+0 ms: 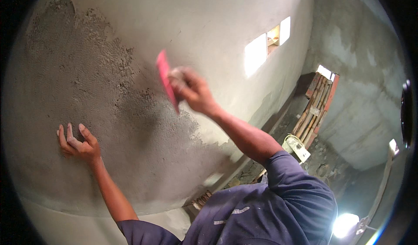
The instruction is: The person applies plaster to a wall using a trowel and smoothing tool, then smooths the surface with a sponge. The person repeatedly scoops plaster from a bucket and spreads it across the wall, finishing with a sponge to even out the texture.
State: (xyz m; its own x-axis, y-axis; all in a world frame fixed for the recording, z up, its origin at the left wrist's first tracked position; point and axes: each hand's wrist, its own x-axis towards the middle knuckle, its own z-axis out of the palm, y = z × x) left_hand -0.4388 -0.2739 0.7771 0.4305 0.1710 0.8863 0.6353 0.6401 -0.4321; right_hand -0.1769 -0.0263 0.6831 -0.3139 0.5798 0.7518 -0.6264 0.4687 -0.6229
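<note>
My right hand (191,89) is closed round the back of a pink plastering float (165,80), seen nearly edge-on and slightly smeared by motion. The float is at the wall, over the border between rough and smooth plaster; whether its face touches the surface I cannot tell. Lower on the left, my left hand (79,144) is at the wet grey plaster (93,101) with its fingers apart and nothing in it. That plaster is dark and grainy, with a ragged, pitted upper edge. Paler, smoother plaster (209,27) covers the wall above and to the right.
Small bright openings (256,55) pierce the wall at the upper right. Bamboo poles (314,108) lie bundled at the right, with a pale container (296,148) at their near end. Rubble (324,164) covers the ground there. A bright lamp (345,225) shines at the lower right.
</note>
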